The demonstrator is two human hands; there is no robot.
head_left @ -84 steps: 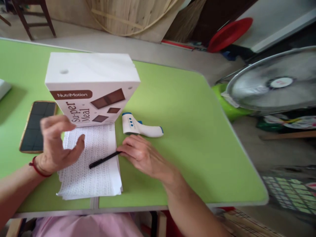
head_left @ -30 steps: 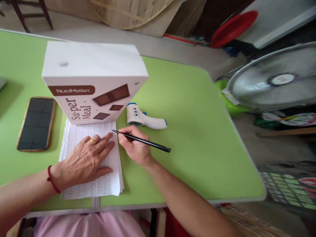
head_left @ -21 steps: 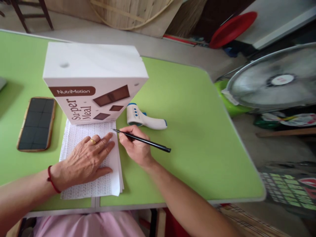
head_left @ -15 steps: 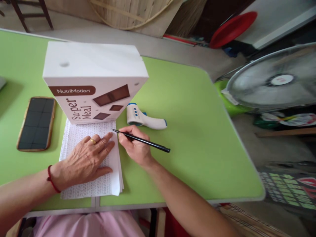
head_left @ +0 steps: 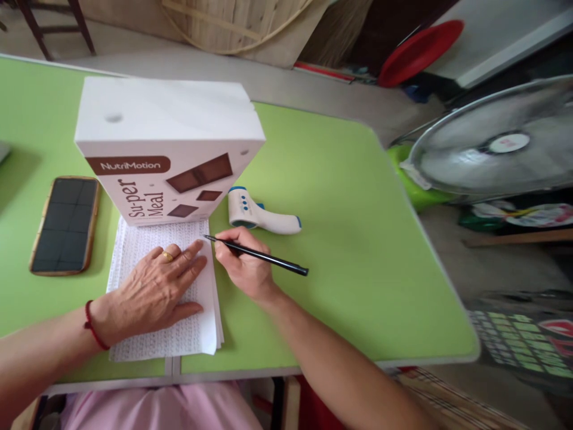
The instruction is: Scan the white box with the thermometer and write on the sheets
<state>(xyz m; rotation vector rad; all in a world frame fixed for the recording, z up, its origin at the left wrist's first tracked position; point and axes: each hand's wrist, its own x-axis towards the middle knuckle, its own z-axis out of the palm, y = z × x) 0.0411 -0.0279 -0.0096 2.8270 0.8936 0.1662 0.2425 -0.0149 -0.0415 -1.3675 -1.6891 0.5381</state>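
Toward the near edge of the green table (head_left: 358, 239), whose left end runs out of view, the left hand (head_left: 154, 286) lies palm down on handwritten sheets (head_left: 152, 236), fingers spread and gripping nothing, covering much of the writing. What lines show are too small to read. A white box (head_left: 170, 119) standing beyond hides the sheets' far end; whether it rests on them cannot be told.

The right hand (head_left: 246, 263) pinches a black pen (head_left: 268, 258) between thumb and fingers, close to its point; the lower fingers are tucked out of sight. Its pen crosses the sheets' right border, its long axis slanting slightly against the table's near edge: the tip points left and a little toward the far edge, just beside the left index finger, while the tail points toward the table's right edge and a little nearer the front. Whether the tip touches paper is unclear.

Between the right hand and the far edge lies a white-and-blue thermometer (head_left: 268, 220); left of the sheets, a dark-screened phone (head_left: 67, 227). Off the table's right edge, a fan (head_left: 496, 140) is cut by the frame.
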